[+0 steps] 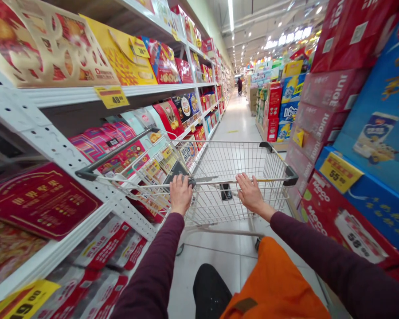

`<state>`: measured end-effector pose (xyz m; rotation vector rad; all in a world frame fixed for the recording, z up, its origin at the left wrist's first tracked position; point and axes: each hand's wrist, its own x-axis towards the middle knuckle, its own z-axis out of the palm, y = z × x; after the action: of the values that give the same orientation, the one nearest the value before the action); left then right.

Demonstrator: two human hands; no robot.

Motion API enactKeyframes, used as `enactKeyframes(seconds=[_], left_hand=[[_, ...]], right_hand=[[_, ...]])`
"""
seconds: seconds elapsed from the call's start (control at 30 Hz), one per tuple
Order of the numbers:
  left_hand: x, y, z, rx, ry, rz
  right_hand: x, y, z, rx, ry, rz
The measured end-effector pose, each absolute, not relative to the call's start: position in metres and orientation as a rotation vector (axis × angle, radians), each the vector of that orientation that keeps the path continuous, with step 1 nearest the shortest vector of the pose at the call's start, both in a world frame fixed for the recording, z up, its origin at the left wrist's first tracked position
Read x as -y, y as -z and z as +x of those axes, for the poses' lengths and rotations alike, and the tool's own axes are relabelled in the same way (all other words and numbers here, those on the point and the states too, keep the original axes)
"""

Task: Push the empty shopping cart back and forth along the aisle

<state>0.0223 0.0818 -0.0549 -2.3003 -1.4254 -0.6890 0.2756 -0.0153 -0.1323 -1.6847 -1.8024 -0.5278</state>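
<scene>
Both my hands are on the grey handle bar of a wire shopping cart (232,166), which rolls ahead of me down the aisle. My left hand (181,194) wraps the bar near its left side. My right hand (251,192) lies over the bar right of centre, fingers spread. A small dark object (225,191) shows through the mesh low in the basket, too unclear to name. Maroon sleeves cover both my forearms.
White metal shelves (86,93) of boxed gift sets with yellow price tags run close along the left. Stacked red and blue cartons (362,106) stand to the right. A tiled floor (236,119) stretches ahead, with a person (240,86) far down it.
</scene>
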Motion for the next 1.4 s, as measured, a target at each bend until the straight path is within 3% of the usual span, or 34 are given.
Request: enactKeyframes(seconds=[0.33,0.6,0.9,1.03,1.2,1.4], left_hand=[[-0.048,0.086,0.124,1.019,0.712,-2.565],[-0.074,0.071,0.067,1.204,0.771,-2.444],[-0.044,0.099,0.158,0.971,0.872,-2.8],[-0.05,0.098,0.146,1.041,0.985,-2.85],[-0.05,0.083,0.105,1.293,0.673,-2.636],[-0.041,0.072,0.094,1.266,0.445,-2.572]], right_hand=[[0.019,0.127,0.275,1.798,0.527,-1.705],[0.023,0.13,0.297,1.746,0.508,-1.759],[0.015,0.116,0.282,1.776,0.393,-1.464],[-0.003,0.104,0.261,1.807,0.283,-1.482],[-0.021,0.094,0.228,1.847,0.298,-1.545],[-0.025,0.096,0.224,1.832,0.347,-1.508]])
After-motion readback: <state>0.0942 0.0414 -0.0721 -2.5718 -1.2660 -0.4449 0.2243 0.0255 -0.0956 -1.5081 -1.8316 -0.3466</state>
